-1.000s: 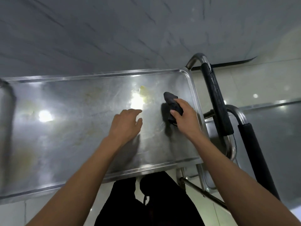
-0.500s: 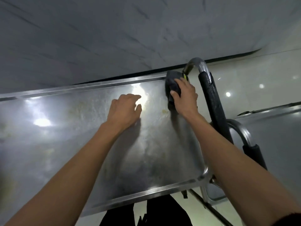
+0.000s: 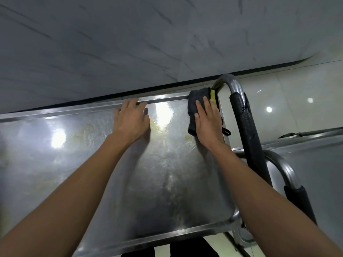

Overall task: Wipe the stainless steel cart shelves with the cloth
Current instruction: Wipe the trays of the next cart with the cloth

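- My right hand (image 3: 207,123) presses flat, fingers straight, on the dark grey cloth with a yellow edge (image 3: 196,101), at the far right corner of the stainless steel cart shelf (image 3: 92,164).
- My left hand (image 3: 130,121) rests on the far rim, fingers apparently loose, holding nothing.
- Since the earlier frame, it has advanced from mid-shelf.

Pretty dim, cool-toned shot. Overhead lights bounce off the steel shelf (image 3: 167,182) as blown-out white glare spots, with smaller ones on the glossy floor tiles (image 3: 297,101). Soft arm shadows fall on the metal. Wide-angle lens bends the edges, everything's slightly soft
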A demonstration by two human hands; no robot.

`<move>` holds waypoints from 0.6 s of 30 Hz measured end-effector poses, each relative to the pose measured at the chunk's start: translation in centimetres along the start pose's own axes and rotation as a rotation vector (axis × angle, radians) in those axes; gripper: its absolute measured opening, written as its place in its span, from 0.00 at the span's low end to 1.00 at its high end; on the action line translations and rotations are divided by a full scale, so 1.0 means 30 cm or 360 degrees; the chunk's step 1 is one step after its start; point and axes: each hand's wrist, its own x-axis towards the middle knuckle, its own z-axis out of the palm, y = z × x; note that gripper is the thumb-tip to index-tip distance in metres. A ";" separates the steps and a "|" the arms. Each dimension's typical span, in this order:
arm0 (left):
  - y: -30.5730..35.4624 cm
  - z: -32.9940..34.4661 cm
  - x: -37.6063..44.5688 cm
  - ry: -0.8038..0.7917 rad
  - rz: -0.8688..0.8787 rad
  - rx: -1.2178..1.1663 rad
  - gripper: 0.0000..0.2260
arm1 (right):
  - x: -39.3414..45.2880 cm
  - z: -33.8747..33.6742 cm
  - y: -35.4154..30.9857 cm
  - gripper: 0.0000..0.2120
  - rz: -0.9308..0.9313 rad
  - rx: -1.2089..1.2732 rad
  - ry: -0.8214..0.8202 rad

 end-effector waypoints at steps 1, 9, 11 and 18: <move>-0.005 0.000 0.012 -0.0016 -0.0026 0.0028 0.21 | 0.000 0.005 -0.002 0.23 0.0002 -0.0012 0.0005; -0.025 0.017 0.037 -0.0085 -0.0112 0.0146 0.21 | -0.001 0.031 -0.008 0.23 0.0038 -0.0050 0.0009; -0.030 0.017 0.038 -0.0061 -0.0109 0.0117 0.20 | -0.002 0.034 -0.019 0.23 0.0031 -0.0043 0.0016; -0.049 0.028 0.047 -0.0032 -0.0094 0.0056 0.20 | -0.004 0.068 -0.129 0.23 -0.0095 0.0025 -0.0014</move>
